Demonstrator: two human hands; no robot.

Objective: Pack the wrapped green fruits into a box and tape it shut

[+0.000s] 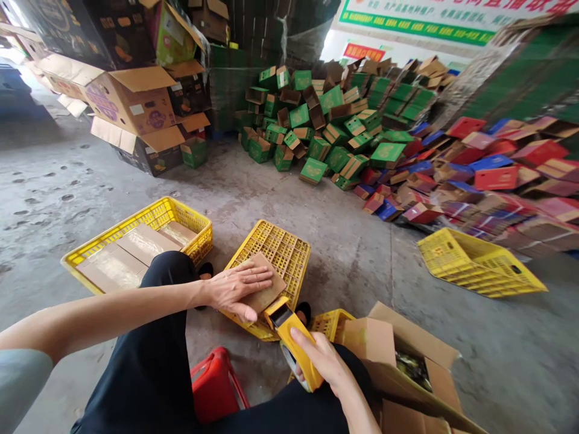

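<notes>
My left hand (237, 288) lies flat with fingers spread on a small brown cardboard piece (266, 292). The cardboard rests on an upturned yellow plastic crate (283, 247) in front of me. My right hand (323, 361) is wrapped round a yellow tape dispenser (294, 340), whose front end touches the near edge of the cardboard. My legs in black trousers show below.
A yellow crate (185, 217) at my left holds flat cardboard sheets. An open brown carton (398, 355) stands at my right, a red stool (217, 383) beneath me, another yellow crate (479, 265) lies tipped further right. Heaps of green (325, 120) and red-blue boxes (493, 175) cover the floor behind.
</notes>
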